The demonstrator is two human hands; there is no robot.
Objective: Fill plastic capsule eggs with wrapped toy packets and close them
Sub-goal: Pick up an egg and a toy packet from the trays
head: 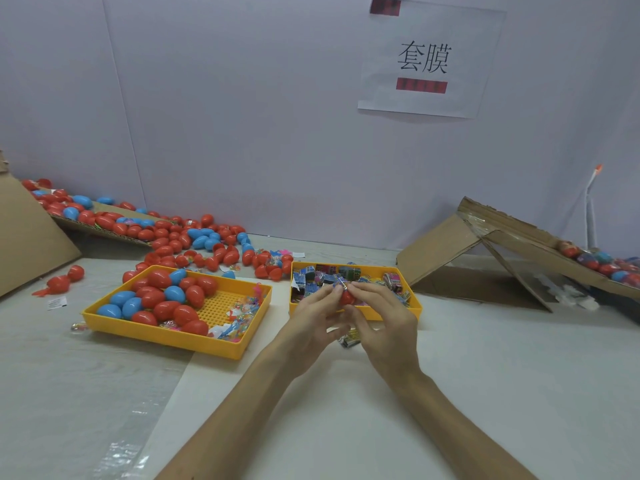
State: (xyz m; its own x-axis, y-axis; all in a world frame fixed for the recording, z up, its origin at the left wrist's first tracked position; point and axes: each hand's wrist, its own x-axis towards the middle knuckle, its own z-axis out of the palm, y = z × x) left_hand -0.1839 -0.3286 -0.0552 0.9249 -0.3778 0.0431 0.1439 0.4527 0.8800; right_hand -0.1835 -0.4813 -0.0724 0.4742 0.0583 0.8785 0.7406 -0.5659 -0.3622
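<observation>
Your two arms come in from the bottom, and your hands meet over the desk [450,358]. Your left hand [313,318] and your right hand [384,317] both pinch one red egg [346,298] with their fingertips. You hold the egg just above the near edge of the packet tray [414,306]. A little shiny packet [341,285] pokes out at the top of the egg, so I think you are pushing it in. I cannot tell if the egg is shut yet.

Lots of work looks left. The egg tray [166,336] on your left holds many red and blue eggs. A big pile of eggs [207,240] lies behind it. The packet tray is quite full too. One more packet, the loose packet [349,339], lies on the desk under your hands. A few eggs sit on the cardboard ramp [450,247] far to your right.
</observation>
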